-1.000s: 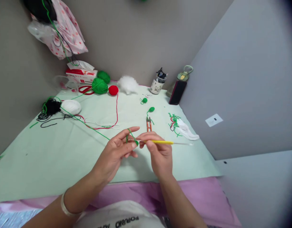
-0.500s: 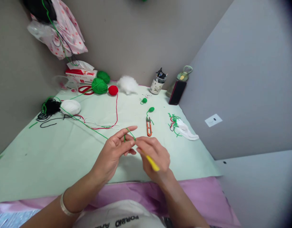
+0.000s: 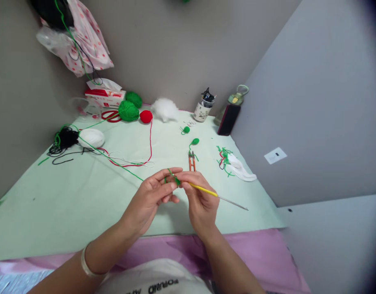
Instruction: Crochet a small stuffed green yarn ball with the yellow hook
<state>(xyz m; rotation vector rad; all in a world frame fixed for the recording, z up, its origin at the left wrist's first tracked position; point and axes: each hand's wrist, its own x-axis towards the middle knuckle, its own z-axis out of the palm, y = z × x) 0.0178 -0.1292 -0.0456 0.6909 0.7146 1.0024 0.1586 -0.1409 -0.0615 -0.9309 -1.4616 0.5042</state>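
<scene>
My left hand (image 3: 155, 196) pinches a small piece of green crochet work (image 3: 177, 181) between thumb and fingers. Green yarn (image 3: 132, 173) loops over its raised index finger and trails off left across the table. Closed around a yellow-handled crochet hook (image 3: 206, 189) is my right hand (image 3: 201, 200), its fingertips meeting the left ones at the green work. The hook's grey metal shaft sticks out to the right; its working tip is hidden at the fingers. Just beyond the right hand lie orange thread snips (image 3: 192, 161), partly covered by it.
Green yarn balls (image 3: 128, 111), a red ball (image 3: 146, 116), white yarn (image 3: 91, 138) and black yarn (image 3: 68, 138) sit left and back. White stuffing (image 3: 165, 109), a pen cup (image 3: 203, 110) and a phone (image 3: 228, 119) line the back. Yarn scraps (image 3: 226, 157) lie right.
Both hands have shifted slightly right. The right hand has turned, so the hook now lies flatter with its metal shaft showing, and the hand covers part of the snips.
</scene>
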